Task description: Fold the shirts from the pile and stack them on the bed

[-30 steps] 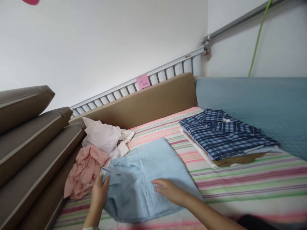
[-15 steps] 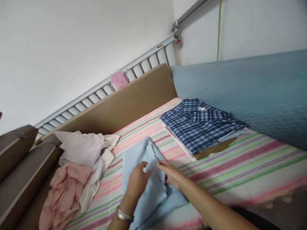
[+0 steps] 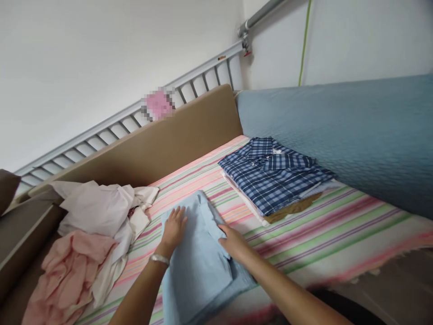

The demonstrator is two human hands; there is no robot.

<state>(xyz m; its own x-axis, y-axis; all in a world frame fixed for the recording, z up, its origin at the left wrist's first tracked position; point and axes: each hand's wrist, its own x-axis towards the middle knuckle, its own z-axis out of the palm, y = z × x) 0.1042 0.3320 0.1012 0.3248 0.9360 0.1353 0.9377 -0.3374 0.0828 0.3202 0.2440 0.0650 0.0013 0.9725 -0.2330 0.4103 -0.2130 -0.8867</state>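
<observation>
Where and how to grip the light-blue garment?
Probably pinch its long right edge, from the right: the garment lies flat, folded lengthwise, and layers show there. The right hand is at that edge; the left hand rests on the left side.

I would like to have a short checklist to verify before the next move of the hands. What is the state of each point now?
1. Left hand lies on the light blue garment: ok.
2. Right hand is at the garment's right edge: ok.
3. Right hand grips the fabric: cannot tell, its fingers are partly hidden.
4. Garment's layers line up: not ok, a lower layer sticks out near the right forearm.
5. Garment is apart from the plaid shirt: ok, striped cloth shows between them.
</observation>
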